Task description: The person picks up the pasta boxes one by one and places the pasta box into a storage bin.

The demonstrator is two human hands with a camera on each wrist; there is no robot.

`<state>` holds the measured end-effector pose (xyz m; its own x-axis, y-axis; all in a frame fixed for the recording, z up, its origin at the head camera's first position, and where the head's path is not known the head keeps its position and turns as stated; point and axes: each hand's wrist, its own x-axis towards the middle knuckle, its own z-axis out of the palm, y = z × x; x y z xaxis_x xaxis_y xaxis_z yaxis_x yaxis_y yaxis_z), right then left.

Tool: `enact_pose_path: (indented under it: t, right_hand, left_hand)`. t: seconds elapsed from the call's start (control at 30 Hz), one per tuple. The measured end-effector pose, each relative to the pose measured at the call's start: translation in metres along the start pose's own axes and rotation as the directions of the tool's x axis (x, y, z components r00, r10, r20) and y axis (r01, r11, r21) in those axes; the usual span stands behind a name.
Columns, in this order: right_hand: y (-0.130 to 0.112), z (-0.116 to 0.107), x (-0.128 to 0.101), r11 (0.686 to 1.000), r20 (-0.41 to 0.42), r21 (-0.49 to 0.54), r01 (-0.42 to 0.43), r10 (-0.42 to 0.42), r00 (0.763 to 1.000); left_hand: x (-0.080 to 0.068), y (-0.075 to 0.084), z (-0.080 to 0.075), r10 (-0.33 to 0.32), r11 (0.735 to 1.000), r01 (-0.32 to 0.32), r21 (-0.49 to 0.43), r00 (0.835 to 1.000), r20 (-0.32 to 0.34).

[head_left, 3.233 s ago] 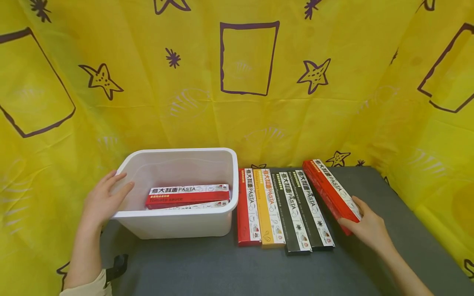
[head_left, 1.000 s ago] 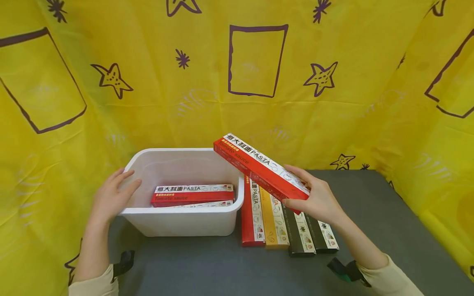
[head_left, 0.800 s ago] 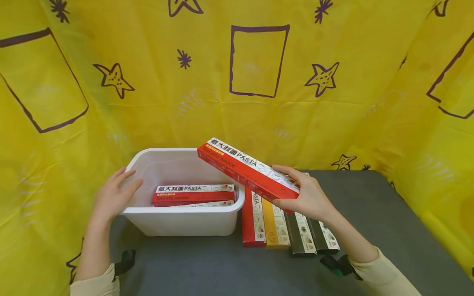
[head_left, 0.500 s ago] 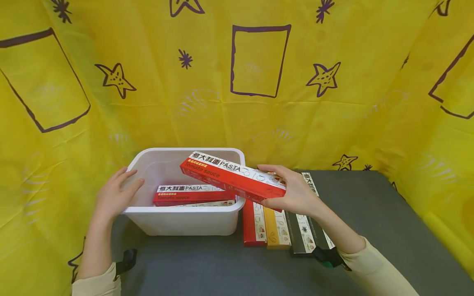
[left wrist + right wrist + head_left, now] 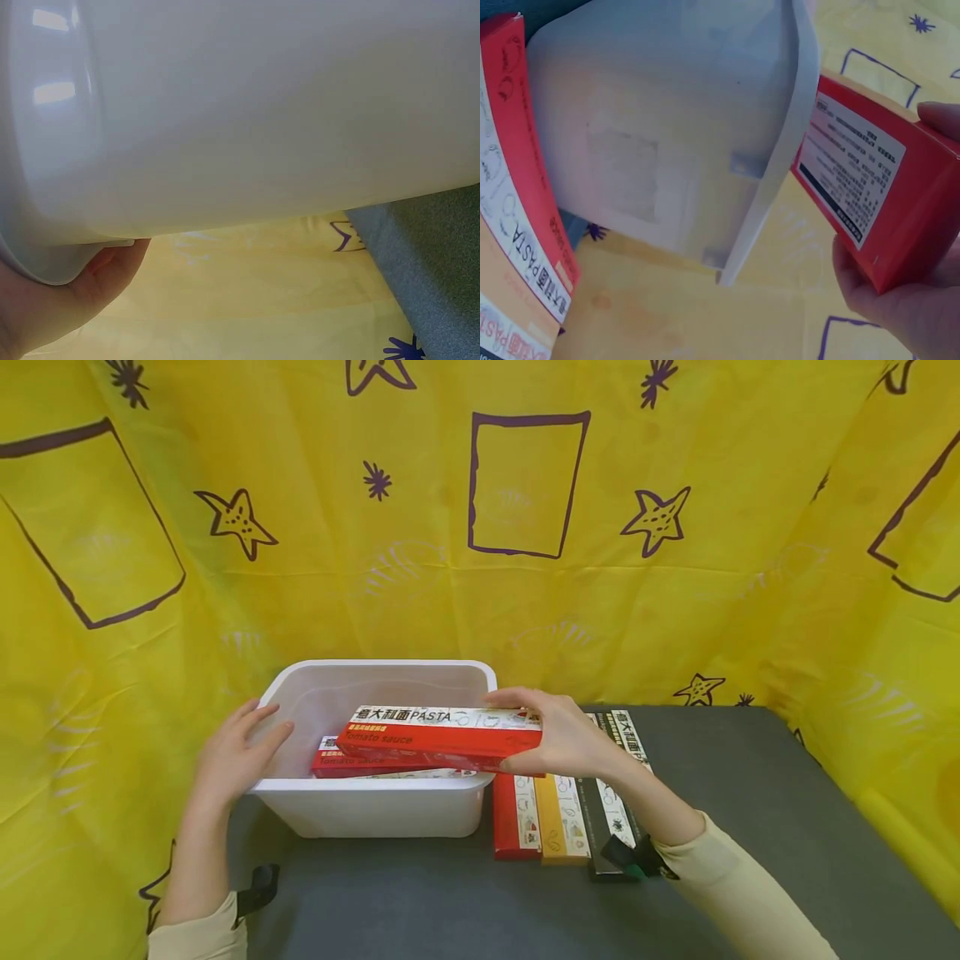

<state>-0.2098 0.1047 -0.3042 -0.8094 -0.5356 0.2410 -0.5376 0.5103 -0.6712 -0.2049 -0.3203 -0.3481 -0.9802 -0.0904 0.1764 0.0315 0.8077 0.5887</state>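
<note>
Now my right hand (image 5: 566, 743) grips one end of the red pasta box (image 5: 438, 739), level over the white bin (image 5: 375, 806). It seems light, stiff, slick-faced. My left hand (image 5: 232, 760) rests open-fingered on the rim.

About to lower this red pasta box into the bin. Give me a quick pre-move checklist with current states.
1. Right hand grip on red pasta box: ok, fingers curled round its end.
2. Box over white bin opening: ok, right end overhangs the rim.
3. Left hand steadying bin: ok, on its left rim.
4. Room inside: cannot tell; red box in the bin lies beneath.
5. Row of boxes on the table undisturbed: ok.
</note>
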Motion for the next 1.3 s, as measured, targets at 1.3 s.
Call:
enact_pose_path:
  t: [1.3]
  right_hand:
    - [-0.004, 0.048, 0.072, 0.951, 0.224, -0.04, 0.305, -0.289, 0.931]
  left_hand:
    - [0.0, 0.001, 0.002, -0.054, 0.998, 0.055, -0.035, 0.998, 0.031]
